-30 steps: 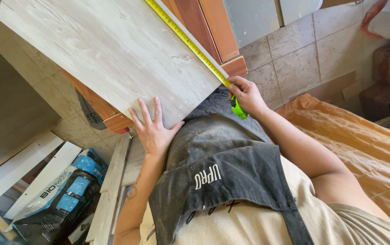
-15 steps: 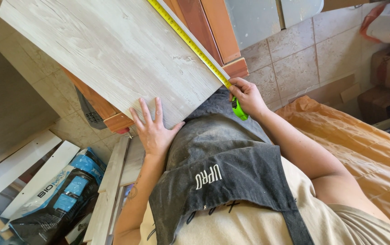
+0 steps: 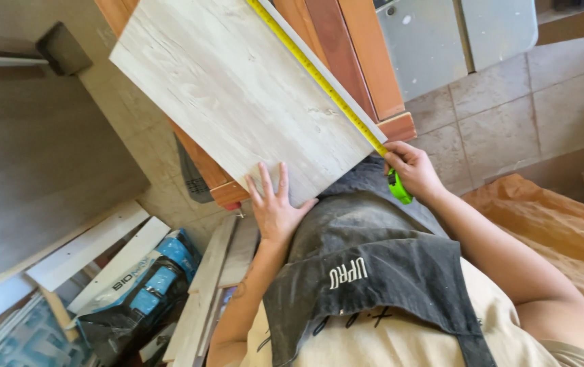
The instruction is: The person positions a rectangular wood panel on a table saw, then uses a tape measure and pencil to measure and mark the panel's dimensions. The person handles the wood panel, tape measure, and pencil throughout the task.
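Since the earlier frames little had shifted: both hands stayed where they were on the board, and only the view had tipped a bit, so the board sat lower and further right in the picture. A pale wood-grain board (image 3: 237, 95) lay slanting across the middle, its near end resting against the person's dark grey apron (image 3: 366, 272). The left hand (image 3: 275, 211) lay flat on the board's near corner, fingers spread wide and pressed down on the surface, gripping nothing. The right hand (image 3: 414, 170) was at the board's near right corner, fingers curled and pinched around the green case of a tape measure (image 3: 399, 187), which poked out just below the hand. From that hand the yellow tape (image 3: 319, 75) ran along the right edge of the board, up and away to the far end and out of the top of the view. Under the board, reddish-brown wooden planks (image 3: 360, 61) showed on the far right side and again beneath the near left edge. Beyond them stood grey metal panels (image 3: 441, 41) on a beige tiled floor (image 3: 509, 115). On the near left, white strips of trim (image 3: 95, 245) lay beside a blue and black bag (image 3: 142, 299), and a pale narrow plank (image 3: 203, 292) ran alongside the left forearm. An orange-brown sheet (image 3: 563, 224) lay on the right, behind the right arm.
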